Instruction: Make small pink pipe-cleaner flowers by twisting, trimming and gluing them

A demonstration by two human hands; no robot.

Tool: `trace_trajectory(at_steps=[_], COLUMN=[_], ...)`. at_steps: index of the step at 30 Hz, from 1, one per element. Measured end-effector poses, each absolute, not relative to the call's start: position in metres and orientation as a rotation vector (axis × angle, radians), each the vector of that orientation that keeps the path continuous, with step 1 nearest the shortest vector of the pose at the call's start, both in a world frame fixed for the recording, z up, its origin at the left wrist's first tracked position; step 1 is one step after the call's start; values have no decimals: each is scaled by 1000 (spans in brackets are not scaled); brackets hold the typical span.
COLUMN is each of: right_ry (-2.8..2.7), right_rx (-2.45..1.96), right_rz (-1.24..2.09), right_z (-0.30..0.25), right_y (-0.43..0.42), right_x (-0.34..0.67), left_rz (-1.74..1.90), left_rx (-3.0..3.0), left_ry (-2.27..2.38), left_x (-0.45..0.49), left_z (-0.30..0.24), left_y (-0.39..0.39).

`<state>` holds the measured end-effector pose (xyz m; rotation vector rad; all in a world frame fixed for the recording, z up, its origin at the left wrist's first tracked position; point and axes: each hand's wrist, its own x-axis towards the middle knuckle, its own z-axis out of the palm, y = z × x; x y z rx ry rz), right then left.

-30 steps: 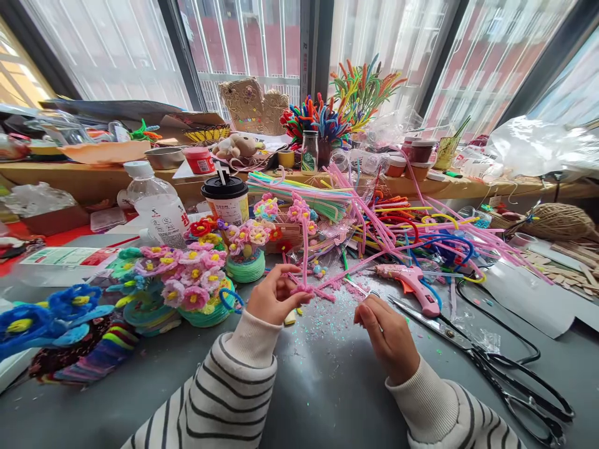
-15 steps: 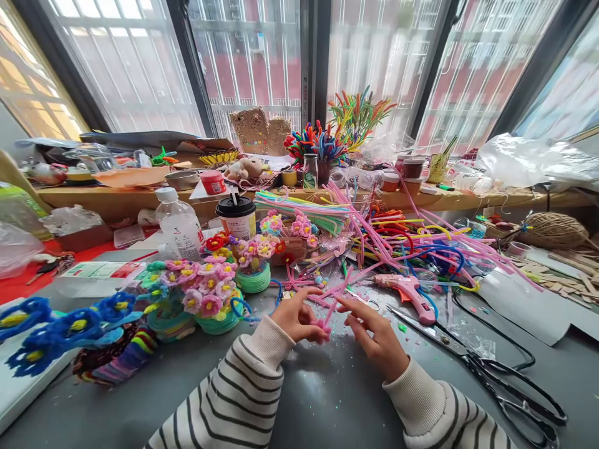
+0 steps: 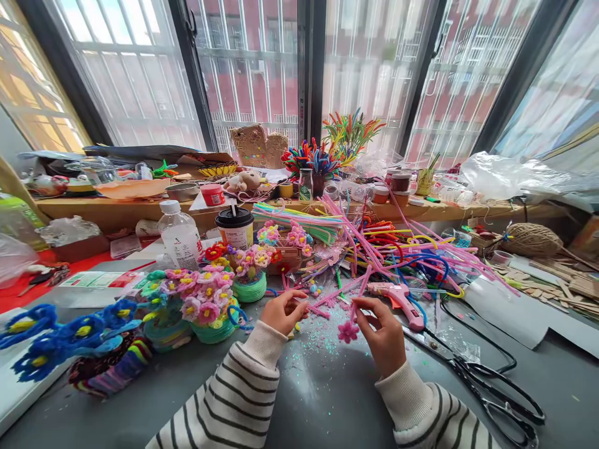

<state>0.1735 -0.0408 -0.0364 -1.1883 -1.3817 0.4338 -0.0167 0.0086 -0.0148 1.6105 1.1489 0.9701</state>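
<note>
My right hand (image 3: 381,333) pinches the stem of a pink pipe-cleaner flower (image 3: 347,331); its fuzzy head hangs just left of my fingers above the grey table (image 3: 327,399). My left hand (image 3: 282,310) is curled closed a little to the left, fingertips by loose pink pipe cleaners (image 3: 322,310); what it holds is not clear. Both sleeves are white with black stripes. Pink fluff and glitter scraps lie between the hands.
Finished flower pots (image 3: 210,302) and blue flowers (image 3: 60,330) stand left. A pink glue gun (image 3: 397,298) and black scissors (image 3: 491,399) lie right. A heap of coloured pipe cleaners (image 3: 397,243), a cup (image 3: 234,227), a bottle (image 3: 180,234) and a twine ball (image 3: 531,240) sit behind.
The pink flower has passed from my left fingers to my right hand, which now holds it by the stem, head down. The view has tilted upward.
</note>
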Motion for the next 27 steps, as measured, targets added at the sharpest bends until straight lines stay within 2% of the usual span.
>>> trace_trajectory(at_steps=[7,11,19,22,27], right_ry=[-1357,-1368,-1474,-1412,-1229], right_rx=[-1176,-1234,-1311,-1335,-1344], right_rz=[415,357,-211,-168,239], right_z=[-41,-40,-36,-32,-24], right_y=[-38,-37,-36,-38,-42], right_x=[175,175,179,180,180], left_rz=[790,717,505,458,420], left_rx=[2275,2365,2438,2464,2505], left_ry=[1634,1731,1881,1890,1878], left_x=[-21,-23,-22,-22,-22], left_z=[-11,-7,-20,-22,-24], left_y=[25,37,46,46,44])
